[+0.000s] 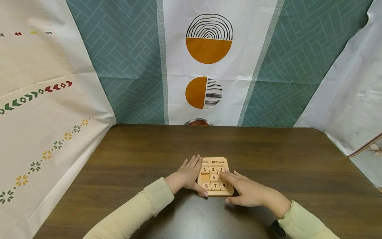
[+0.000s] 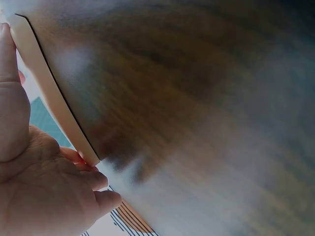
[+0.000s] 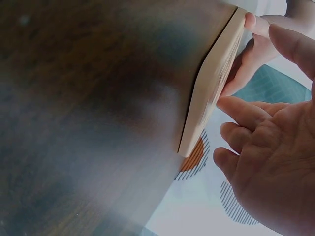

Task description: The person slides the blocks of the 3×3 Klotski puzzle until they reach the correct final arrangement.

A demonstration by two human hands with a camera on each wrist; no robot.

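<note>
Wooden number puzzle shows tiles 1, 2, 3, 6, 8, 7, 4 only from the head cam; wrist cams catch just its edge. Left hand steadies it with fingers straight, right hand pokes a tile with its forefinger out.

A dark brown wooden table with a visible grain carries everything here; its far edge meets the hanging patterned cloths. Directly on it, near the middle of its near half, lies a flat, light wooden square puzzle board with rounded corners and numbered sliding tiles. The tiles read 1, 2, 3 along the far row, 6 below them, and 8, 7, 4 along the near row. In both wrist views the board's pale edge sits flush on the tabletop.
</note>
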